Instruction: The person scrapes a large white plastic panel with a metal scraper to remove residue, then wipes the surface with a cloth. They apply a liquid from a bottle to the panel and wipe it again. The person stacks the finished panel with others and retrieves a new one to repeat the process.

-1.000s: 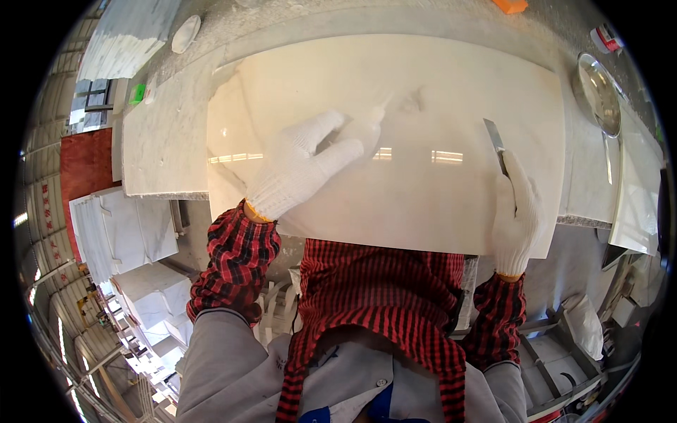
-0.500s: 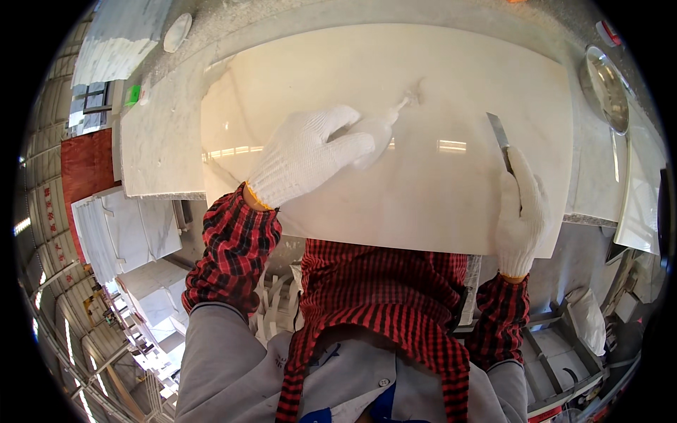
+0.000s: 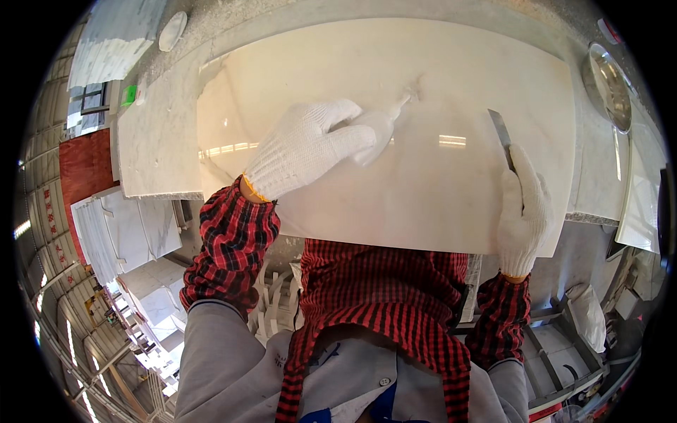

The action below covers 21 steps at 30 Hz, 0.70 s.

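Note:
A pale polished stone slab (image 3: 416, 204) lies in front of me on a worktop. My left hand (image 3: 300, 149), in a white knitted glove, is closed round a white squeeze bottle (image 3: 379, 135) above the slab's middle. The bottle is tilted, its narrow nozzle pointing away from me at a greyish patch (image 3: 415, 90) on the surface. Whether anything flows from the tip I cannot tell. At the slab's right side my gloved right hand (image 3: 523, 215) grips a flat metal scraper blade (image 3: 499, 130). Its free end points away from me, and its rear part is hidden in the glove.
A round metal bowl (image 3: 608, 88) stands beyond the slab at the far right. A white oval dish (image 3: 173, 31) and a small green object (image 3: 128, 95) sit at the far left. More slabs (image 3: 127, 229) stand to the left, and a metal rack (image 3: 557, 359) is at the lower right.
The view has shifted slightly. My left hand and the bottle stay almost in place over the same patch, and my right hand keeps the scraper blade at the right side.

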Tool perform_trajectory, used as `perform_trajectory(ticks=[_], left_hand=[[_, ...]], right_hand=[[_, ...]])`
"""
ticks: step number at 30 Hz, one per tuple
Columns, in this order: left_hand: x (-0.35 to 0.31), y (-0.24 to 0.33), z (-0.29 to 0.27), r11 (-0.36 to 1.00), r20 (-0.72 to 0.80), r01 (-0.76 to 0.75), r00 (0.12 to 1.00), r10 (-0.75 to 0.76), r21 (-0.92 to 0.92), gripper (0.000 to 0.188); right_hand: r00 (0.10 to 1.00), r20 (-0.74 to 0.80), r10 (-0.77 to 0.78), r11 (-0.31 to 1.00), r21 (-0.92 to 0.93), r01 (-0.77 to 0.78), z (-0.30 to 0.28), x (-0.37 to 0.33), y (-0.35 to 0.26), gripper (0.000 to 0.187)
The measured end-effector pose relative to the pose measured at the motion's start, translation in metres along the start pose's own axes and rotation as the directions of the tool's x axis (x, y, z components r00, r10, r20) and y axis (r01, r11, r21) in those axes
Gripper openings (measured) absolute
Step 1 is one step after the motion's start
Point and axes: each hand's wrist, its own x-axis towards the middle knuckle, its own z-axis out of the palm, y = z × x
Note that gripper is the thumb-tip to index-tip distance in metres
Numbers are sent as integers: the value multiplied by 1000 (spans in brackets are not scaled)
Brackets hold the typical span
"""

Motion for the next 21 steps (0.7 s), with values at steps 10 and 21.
perform_trajectory(ticks=[10, 21], left_hand=[[2, 0, -1, 1000, 19, 10, 1000, -11, 14, 41], [-8, -7, -5, 983, -107, 28, 993, -48, -181, 38]], right_hand=[[998, 46, 36, 999, -25, -35, -1, -2, -1, 32], [1000, -5, -5, 1000, -4, 5, 1, -1, 3, 28]])
